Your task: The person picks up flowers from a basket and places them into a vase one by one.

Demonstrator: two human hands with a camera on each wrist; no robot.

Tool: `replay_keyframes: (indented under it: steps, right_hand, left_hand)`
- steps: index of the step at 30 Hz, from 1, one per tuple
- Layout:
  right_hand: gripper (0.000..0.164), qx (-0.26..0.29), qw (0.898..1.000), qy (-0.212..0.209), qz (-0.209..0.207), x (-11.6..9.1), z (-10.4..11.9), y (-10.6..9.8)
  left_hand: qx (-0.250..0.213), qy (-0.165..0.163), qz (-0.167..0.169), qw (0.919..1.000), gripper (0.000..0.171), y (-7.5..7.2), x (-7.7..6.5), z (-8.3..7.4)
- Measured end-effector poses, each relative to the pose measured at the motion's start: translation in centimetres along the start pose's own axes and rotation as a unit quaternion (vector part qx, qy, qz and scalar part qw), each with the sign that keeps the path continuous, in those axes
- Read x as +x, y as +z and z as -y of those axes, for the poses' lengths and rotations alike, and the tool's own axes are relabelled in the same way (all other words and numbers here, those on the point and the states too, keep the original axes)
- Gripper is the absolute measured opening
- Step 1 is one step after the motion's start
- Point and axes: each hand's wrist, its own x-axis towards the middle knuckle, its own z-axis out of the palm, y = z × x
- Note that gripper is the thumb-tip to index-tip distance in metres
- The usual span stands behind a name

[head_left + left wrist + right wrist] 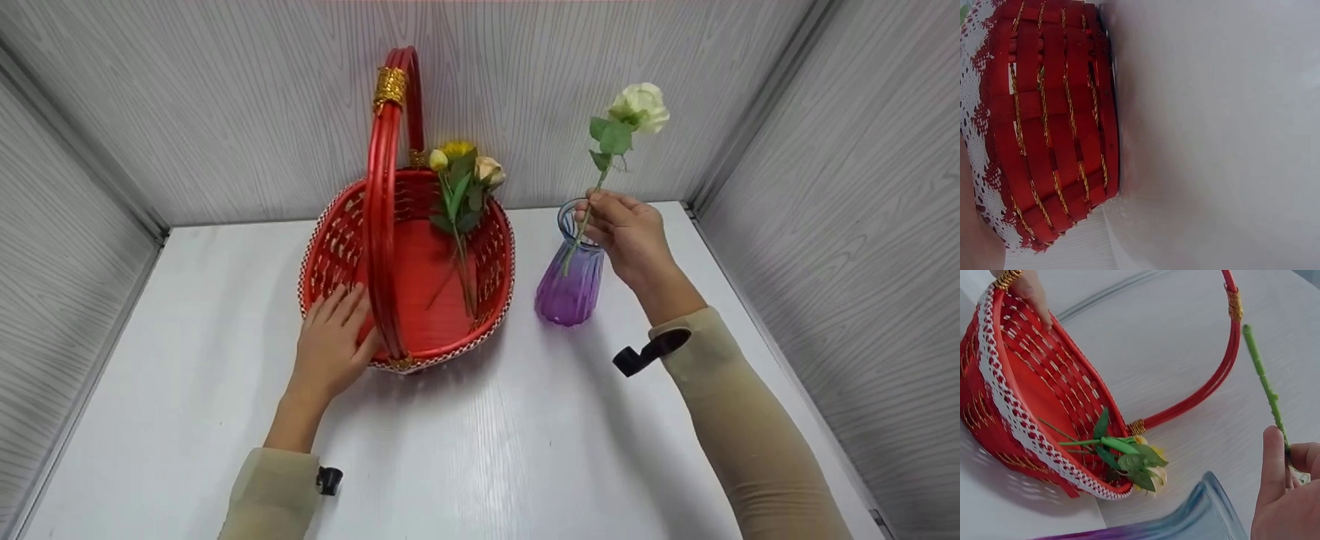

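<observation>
My right hand (626,232) pinches the green stem of a white artificial rose (640,107), its bloom held upward. In the right wrist view the bare lower end of the stem (1264,379) stands free in the air, apart from the glass. Right beside that hand is a ribbed glass vase (570,289), blue at the mouth and purple below. My left hand (330,341) rests on the near left rim of a red woven basket (427,330), fingers fairly straight and reaching over the edge. Inside, several flowers (465,191) lean against the basket's right side, with yellow and cream blooms.
A tall red handle (382,225) with gold wrapping arches over the basket. White lace trims the rim (977,112). Everything stands on a white table (480,465), with grey wood-grain panels (255,112) behind and at both sides.
</observation>
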Motion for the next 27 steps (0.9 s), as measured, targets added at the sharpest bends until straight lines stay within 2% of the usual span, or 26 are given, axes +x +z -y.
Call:
replay_keyframes:
  steps: [4, 7, 20, 27]
  right_hand:
    - [0.014, 0.019, 1.0, 0.002, -0.015, 0.6, 0.8, -0.9]
    - [0.014, 0.038, 0.999, -0.002, -0.031, 1.2, 1.2, -1.5]
    - [0.017, 0.01, 0.994, -0.047, -0.1, 2.4, 1.9, -3.9]
    - [0.018, 0.005, 0.988, -0.091, -0.127, 2.7, 2.3, -4.6]
  left_hand:
    - [-0.001, 0.003, -0.002, 1.0, 0.061, 0.1, 0.0, 0.1]
    - [0.0, 0.003, -0.001, 1.0, 0.061, 0.1, 0.0, 0.2]
    - [0.0, 0.01, -0.014, 0.9998, 0.058, 0.1, -0.2, 0.1]
    - [0.001, 0.013, -0.029, 0.9995, 0.056, 0.2, 0.0, 0.2]
